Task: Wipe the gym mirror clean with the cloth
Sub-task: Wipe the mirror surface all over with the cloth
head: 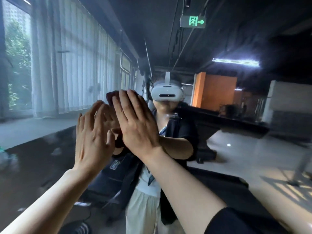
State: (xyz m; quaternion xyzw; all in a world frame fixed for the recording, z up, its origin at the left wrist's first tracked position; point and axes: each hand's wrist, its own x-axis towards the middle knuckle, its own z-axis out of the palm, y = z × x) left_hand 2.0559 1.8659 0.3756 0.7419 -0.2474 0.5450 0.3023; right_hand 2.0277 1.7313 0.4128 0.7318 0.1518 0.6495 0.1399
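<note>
My right hand [136,125] presses the cloth [112,97] flat-fingered on the mirror [236,149]; left hand [92,141] spread. Unpinched, it may slip.

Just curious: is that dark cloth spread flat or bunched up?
Bunched: the cloth shows uneven lumps past the flat right hand pressing it.

Green arrow on hanging exit sign [193,21]

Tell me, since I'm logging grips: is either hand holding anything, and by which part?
No grip: the right hand presses the dark cloth flat against the mirror; the left hand is open.
</note>
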